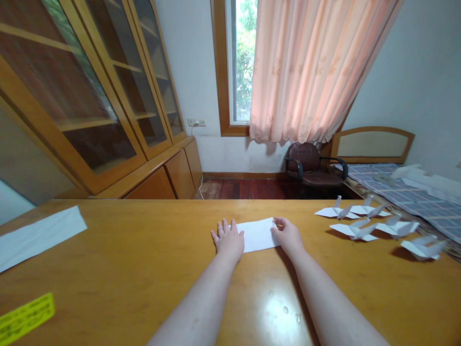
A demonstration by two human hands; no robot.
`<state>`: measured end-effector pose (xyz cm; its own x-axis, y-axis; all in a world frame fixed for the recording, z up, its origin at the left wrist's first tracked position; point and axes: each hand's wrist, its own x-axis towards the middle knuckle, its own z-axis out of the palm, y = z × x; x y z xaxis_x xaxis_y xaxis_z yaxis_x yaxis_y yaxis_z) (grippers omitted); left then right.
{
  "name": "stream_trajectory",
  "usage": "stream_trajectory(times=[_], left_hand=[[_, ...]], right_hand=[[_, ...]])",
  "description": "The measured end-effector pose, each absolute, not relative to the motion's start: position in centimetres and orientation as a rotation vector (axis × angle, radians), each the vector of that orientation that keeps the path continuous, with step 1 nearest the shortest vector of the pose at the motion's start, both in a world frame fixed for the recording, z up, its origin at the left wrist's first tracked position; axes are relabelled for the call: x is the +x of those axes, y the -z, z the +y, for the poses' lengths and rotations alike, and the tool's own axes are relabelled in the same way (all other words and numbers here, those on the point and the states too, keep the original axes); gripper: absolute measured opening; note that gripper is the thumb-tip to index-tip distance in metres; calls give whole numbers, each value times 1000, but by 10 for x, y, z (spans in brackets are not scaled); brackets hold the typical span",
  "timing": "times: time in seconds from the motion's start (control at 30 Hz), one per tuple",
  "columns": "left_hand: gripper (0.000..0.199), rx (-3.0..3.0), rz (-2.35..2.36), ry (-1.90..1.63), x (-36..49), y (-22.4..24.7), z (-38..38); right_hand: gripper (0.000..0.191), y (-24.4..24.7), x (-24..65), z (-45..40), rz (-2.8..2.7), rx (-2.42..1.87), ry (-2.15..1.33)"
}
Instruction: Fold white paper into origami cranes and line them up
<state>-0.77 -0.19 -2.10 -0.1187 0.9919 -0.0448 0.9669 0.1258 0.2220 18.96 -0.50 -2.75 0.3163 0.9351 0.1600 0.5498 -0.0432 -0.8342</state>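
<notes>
A white rectangular sheet of paper (257, 235) lies on the wooden table between my two hands. My left hand (229, 241) rests flat over its left end, fingers spread and pointing away from me. At the opposite end, my right hand (287, 235) has its thumb and fingers pinched on the right edge near the far corner. Whether the paper is folded in layers I cannot tell.
Several folded paper birds (355, 229) stand at the table's right side. A long white paper strip (39, 238) and a yellow label (27, 317) lie at the left. Beyond the wooden table (144, 269) are a glass-door cabinet (108, 96), an armchair (311, 166) and a bed (406, 182).
</notes>
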Motion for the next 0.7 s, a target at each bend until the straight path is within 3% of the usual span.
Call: stream_trajectory(times=[0.4, 0.7], left_hand=[[64, 1974, 2214, -281, -8, 19, -5], [56, 1974, 1989, -626, -9, 6, -2]], right_hand=[[29, 19, 190, -8, -1304, -1661, -532], [27, 11, 190, -15, -1216, -1561, -412]])
